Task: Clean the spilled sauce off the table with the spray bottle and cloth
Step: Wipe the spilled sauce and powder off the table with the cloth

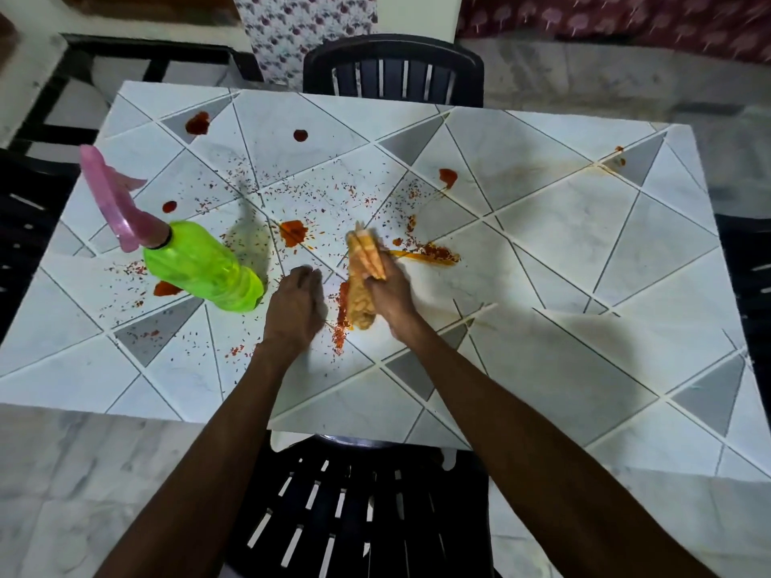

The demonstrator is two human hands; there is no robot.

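The bunched cloth [362, 285] is gripped by the right hand [392, 296] near the middle of the table [563, 244]; the left hand [294, 304] is rested beside it, loosely curled, empty. The sauce [438, 254] may be smeared wider, since the cloth looks already soaked.

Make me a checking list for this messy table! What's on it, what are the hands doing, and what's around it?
Surface: tiled table with red sauce blobs and red flakes scattered over the left and middle; orange smear right of the cloth.
Job's things: green spray bottle with a pink head stands on the left; bunched orange cloth, sauce-stained, near the middle.
Clutter: nothing seen.
Hands: right hand grips the cloth; left hand rests on the table beside it, holding nothing.
Cables: nothing seen.
Surroundings: far chair and near chair, both dark; patterned curtain behind.
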